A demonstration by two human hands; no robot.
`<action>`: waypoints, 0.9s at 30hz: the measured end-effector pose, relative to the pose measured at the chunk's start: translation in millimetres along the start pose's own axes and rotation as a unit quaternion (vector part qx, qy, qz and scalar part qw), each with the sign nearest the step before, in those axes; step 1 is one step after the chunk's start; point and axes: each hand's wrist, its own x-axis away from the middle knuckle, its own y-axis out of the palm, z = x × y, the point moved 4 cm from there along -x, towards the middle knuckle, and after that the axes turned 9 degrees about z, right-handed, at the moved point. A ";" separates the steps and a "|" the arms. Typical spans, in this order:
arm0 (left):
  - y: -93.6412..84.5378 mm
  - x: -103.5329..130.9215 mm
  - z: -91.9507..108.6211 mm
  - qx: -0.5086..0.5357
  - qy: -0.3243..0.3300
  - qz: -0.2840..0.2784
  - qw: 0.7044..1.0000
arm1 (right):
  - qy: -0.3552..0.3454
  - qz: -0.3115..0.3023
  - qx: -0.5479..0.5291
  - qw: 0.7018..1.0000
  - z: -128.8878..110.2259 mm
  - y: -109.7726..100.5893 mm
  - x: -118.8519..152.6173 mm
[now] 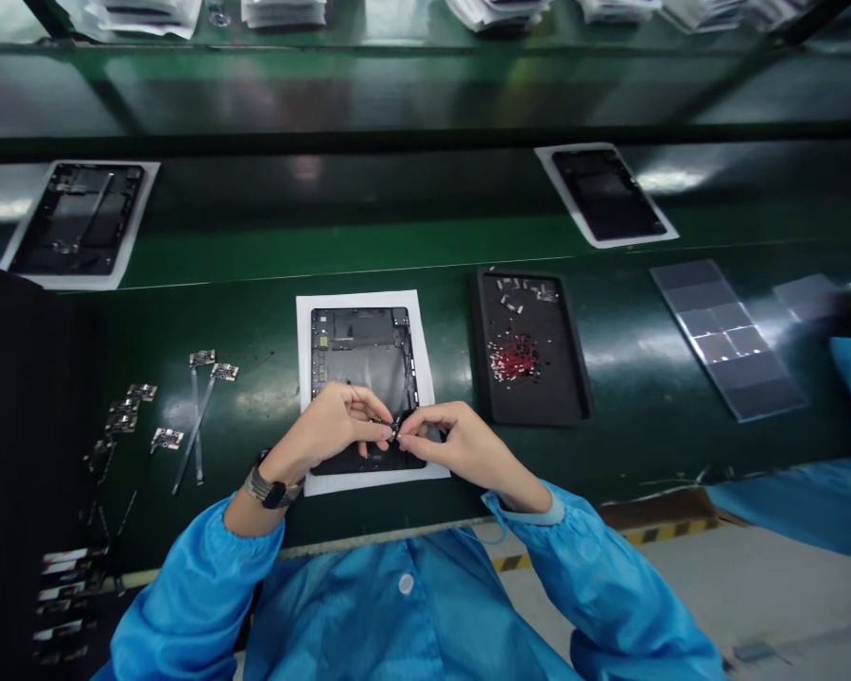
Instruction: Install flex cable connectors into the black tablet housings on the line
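A: Quick, where's the piece?
B: Small dark part [395, 428], at the fingertips, above the near right area of the black tablet shell [358, 364].

A: Hands?
B: Left hand [347, 421]: thumb and forefinger pinching the part. Right hand [460, 437]: thumb and forefinger closed at the part's other side, looks like a pinch too. Tips nearly meet.

A: Which one's nearer?
B: Neither, clearly. The part sits between them. Left comes across the shell, right comes in over the shell's right edge.

A: Long axis?
B: Shell's runs from the front edge of the worktop [645, 407] toward the back, most of it lying beyond the fingers. The part's own axis: too small, can't tell.

A: Under the shell?
B: White sheet [358, 299], near the worktop's front edge, its near right corner poking out below the right hand.

A: Neighbours?
B: Black tray [539, 405] right of the sheet, set back from the front edge, red wires [514, 357] heaped in it. Toward the worktop's left end, little circuit boards [166, 438] and two crossed flat ribbons [196, 431], apart from the left hand.

A: Part touching the shell?
B: Can't tell, fingers hide it.
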 end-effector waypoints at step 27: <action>3.3 2.3 2.0 -0.051 -0.023 0.007 0.998 | 0.016 -0.024 0.021 0.999 -2.5 1.5 2.7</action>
